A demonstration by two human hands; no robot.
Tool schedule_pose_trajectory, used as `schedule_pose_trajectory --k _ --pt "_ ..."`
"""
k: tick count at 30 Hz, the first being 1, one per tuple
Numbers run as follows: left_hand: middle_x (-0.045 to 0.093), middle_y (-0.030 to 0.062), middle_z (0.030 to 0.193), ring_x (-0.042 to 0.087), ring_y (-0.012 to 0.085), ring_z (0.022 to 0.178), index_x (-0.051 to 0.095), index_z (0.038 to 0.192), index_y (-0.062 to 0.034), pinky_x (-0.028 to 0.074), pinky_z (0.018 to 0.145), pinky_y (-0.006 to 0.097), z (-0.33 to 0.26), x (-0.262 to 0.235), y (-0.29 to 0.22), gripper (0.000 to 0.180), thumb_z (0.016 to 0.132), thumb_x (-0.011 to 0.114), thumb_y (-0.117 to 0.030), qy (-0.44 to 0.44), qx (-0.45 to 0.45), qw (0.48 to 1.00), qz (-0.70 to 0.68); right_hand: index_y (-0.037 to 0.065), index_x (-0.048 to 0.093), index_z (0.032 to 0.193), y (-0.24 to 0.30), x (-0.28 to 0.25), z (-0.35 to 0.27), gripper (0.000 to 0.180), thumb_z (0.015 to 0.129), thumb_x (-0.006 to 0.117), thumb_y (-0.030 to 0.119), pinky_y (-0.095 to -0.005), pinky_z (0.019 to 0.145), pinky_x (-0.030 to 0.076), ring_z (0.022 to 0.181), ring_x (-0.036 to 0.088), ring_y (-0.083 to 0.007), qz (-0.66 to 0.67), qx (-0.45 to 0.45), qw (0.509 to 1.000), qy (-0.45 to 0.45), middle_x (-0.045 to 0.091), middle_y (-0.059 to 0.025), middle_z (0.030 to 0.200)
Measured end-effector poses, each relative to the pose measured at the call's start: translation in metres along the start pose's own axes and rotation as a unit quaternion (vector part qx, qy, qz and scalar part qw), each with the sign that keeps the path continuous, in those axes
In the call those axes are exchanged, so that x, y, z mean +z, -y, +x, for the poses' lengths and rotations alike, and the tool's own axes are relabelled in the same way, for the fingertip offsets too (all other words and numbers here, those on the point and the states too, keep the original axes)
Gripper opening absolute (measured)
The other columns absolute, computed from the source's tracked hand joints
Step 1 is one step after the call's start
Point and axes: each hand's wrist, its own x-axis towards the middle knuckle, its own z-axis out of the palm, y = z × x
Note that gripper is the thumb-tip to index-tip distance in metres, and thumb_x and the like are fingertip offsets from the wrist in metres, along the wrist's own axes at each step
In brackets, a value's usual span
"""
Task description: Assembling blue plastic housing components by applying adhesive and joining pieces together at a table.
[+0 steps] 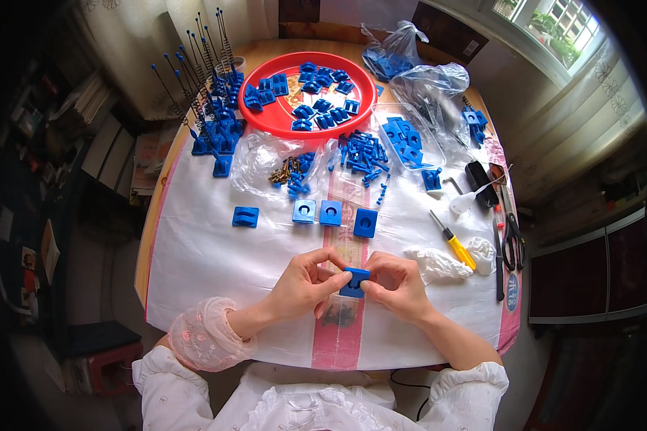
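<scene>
Pinching the blue block (354,284) at its 9 and 3 o'clock edges, the left hand (308,285) and right hand (399,289) are gripping it at 6 o'clock from a loose blue square (365,223), its probably light, stiff, slightly slippery sides offering the surest hold.

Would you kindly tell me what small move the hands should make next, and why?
Perhaps gently press the small blue piece between the fingertips, since the left hand and the right hand pinch it from opposite sides and could press evenly.
</scene>
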Motion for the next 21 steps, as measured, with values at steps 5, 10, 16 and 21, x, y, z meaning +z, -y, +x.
schedule_pose_trajectory --k 5,10,16,21 --pt "0.069 0.0067 0.074 0.055 0.0065 0.040 0.058 0.099 -0.0028 0.037 0.033 0.020 -0.0002 0.0001 -0.0007 0.012 0.094 0.063 -0.013 0.002 -0.001 1.000 0.000 -0.003 0.067 0.086 -0.0003 -0.0009 0.0003 0.010 0.077 0.070 0.000 -0.0246 0.070 0.049 0.077 0.062 -0.0112 -0.013 -0.001 1.000 -0.002 0.063 -0.0061 0.083" --pt "0.068 0.0067 0.073 0.055 0.0067 0.040 0.058 0.099 -0.0028 0.038 0.033 0.021 -0.0001 -0.0001 -0.0004 0.013 0.094 0.063 -0.013 0.004 0.006 1.000 0.000 -0.004 0.067 0.087 -0.0012 -0.0011 0.0004 0.010 0.078 0.070 0.000 -0.0247 0.071 0.049 0.077 0.062 -0.0114 -0.016 -0.007 1.000 -0.001 0.063 -0.0064 0.084" --pt "0.068 0.0069 0.073 0.055 0.0067 0.041 0.058 0.099 -0.0027 0.038 0.033 0.021 -0.0006 0.0000 -0.0010 0.013 0.094 0.063 -0.013 0.003 0.002 1.000 0.003 -0.004 0.067 0.087 0.0006 -0.0002 0.0000 0.010 0.078 0.070 -0.001 -0.0248 0.072 0.050 0.078 0.063 -0.0117 -0.006 0.002 1.000 -0.002 0.063 -0.0065 0.085" --pt "0.069 0.0073 0.075 0.055 0.0065 0.041 0.058 0.099 -0.0028 0.038 0.033 0.021 -0.0007 0.0001 -0.0011 0.013 0.094 0.063 -0.013 0.003 0.001 1.000 0.003 -0.004 0.066 0.087 -0.0003 -0.0001 -0.0001 0.010 0.078 0.069 -0.001 -0.0250 0.071 0.048 0.079 0.060 -0.0119 -0.003 0.002 1.000 -0.003 0.062 -0.0065 0.085"
